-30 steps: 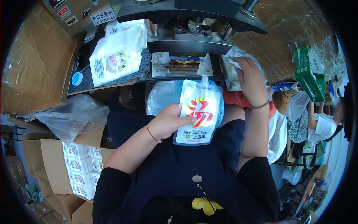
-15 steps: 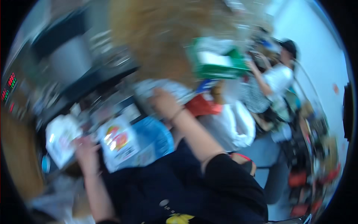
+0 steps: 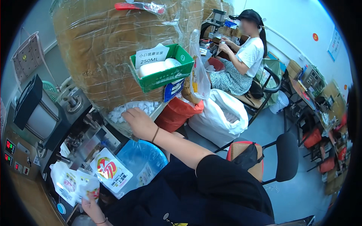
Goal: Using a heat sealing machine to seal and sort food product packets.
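My left hand (image 3: 93,208) pinches the lower edge of a white printed pouch (image 3: 89,185) at the lower left. Against it lies another white pouch (image 3: 65,181). My right arm reaches across to a heap of small white plastic pieces (image 3: 149,107). There my right hand (image 3: 138,123) has its fingers bent down into the heap, and whatever lies between the fingertips is hidden. A third printed pouch (image 3: 112,171) rests by the machine (image 3: 81,143), at the edge of a blue tub (image 3: 152,154) with clear plastic in it.
Behind the heap rises a large wrapped cardboard box (image 3: 109,56), with a green box (image 3: 166,75) of white items before it. A red bag (image 3: 177,115), a white sack (image 3: 222,122) and a chair (image 3: 286,156) stand to the right. Another person (image 3: 249,49) sits at a far machine.
My left hand has come down and nearer, now with a pouch in it. My right hand has moved slightly left and down at the heap. The view has turned and sharpened.
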Demonstrator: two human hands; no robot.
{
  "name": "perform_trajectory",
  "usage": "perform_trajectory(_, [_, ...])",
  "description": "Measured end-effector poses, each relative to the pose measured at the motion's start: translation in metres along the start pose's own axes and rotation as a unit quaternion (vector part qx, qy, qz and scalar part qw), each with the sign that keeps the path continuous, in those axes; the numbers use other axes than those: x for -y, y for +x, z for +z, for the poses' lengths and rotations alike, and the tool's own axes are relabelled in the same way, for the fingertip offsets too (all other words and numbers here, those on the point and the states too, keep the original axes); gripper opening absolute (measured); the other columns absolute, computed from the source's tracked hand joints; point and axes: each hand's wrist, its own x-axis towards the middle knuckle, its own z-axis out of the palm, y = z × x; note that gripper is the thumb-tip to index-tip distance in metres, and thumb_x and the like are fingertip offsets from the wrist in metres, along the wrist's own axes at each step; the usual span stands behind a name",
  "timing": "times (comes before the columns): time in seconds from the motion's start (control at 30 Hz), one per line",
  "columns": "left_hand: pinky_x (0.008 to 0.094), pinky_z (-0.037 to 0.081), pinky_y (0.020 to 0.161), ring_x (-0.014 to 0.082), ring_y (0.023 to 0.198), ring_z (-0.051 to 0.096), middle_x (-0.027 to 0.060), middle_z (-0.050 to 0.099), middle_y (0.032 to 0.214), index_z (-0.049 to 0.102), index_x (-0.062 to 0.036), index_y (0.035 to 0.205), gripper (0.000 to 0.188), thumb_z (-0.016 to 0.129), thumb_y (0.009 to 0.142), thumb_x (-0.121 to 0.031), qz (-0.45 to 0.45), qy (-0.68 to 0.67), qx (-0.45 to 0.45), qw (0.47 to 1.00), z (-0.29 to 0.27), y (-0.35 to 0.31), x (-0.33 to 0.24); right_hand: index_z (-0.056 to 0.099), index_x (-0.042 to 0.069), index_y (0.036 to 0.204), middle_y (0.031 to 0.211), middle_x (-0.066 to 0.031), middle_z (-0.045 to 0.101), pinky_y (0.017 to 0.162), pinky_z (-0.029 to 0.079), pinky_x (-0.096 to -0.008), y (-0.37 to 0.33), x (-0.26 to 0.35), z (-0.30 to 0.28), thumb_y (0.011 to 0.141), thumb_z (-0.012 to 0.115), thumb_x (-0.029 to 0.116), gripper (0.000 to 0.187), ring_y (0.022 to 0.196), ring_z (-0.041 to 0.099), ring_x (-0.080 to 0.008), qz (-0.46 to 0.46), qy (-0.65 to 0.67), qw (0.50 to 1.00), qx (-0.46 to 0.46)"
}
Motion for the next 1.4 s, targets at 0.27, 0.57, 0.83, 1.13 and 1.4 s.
perform_trajectory(0.27, [0.0256,0.048,0.076,0.0097,0.083,0.061,0.0043,0.068,0.096,0.069,0.0046,0.099,0.016,0.070,0.091,-0.009,-0.070,-0.037,0.163,0.983,0.076,-0.042,-0.041,0.065,0.006,0.102,0.095,-0.0134,0.067,0.084,0.051,-0.0432,0.027,0.120,-0.038,0.091,0.066,0.021,0.019,0.093,0.064,-0.0336,-0.049,0.455,0.867,0.197])
perform_trajectory(0.57, [0.0300,0.052,0.091,0.0139,0.100,0.065,0.0075,0.070,0.111,0.064,0.0035,0.120,0.033,0.064,0.098,-0.021,-0.249,-0.246,0.279,0.894,0.110,-0.049,-0.069,0.065,0.002,0.109,0.098,-0.0157,0.066,0.082,0.051,-0.0394,0.036,0.082,-0.050,0.097,0.059,0.018,0.021,0.093,0.064,-0.0337,-0.121,0.359,0.834,0.402])
perform_trajectory(0.83, [0.0338,0.056,0.088,0.0190,0.097,0.070,0.0136,0.070,0.114,0.062,0.0048,0.122,0.033,0.068,0.090,-0.002,-0.298,-0.343,0.264,0.851,0.098,-0.021,-0.034,0.068,0.009,0.113,0.103,-0.0169,0.065,0.081,0.050,-0.0443,0.031,-0.017,0.009,0.086,0.067,0.013,0.028,0.095,0.064,-0.0389,-0.037,-0.024,0.924,0.380])
perform_trajectory(1.13, [0.0368,0.057,0.092,0.0229,0.102,0.070,0.0168,0.069,0.114,0.060,0.0073,0.121,0.034,0.069,0.090,-0.005,-0.271,-0.384,0.246,0.848,0.095,0.055,-0.009,0.064,0.013,0.118,0.115,-0.0187,0.059,0.088,0.050,-0.0446,-0.004,-0.047,0.030,0.084,0.075,0.022,0.037,0.102,0.060,-0.0391,-0.016,-0.050,0.971,0.233])
perform_trajectory(1.4, [0.0244,0.051,0.079,0.0091,0.095,0.061,0.0048,0.063,0.109,0.053,0.0014,0.127,0.065,0.084,0.080,-0.031,-0.189,-0.172,0.389,0.885,0.033,0.027,0.034,0.069,0.011,0.102,0.095,-0.0136,0.066,0.081,0.049,-0.0443,-0.002,-0.036,0.042,0.091,0.063,0.027,0.020,0.090,0.062,-0.0372,-0.011,-0.062,0.966,0.250])
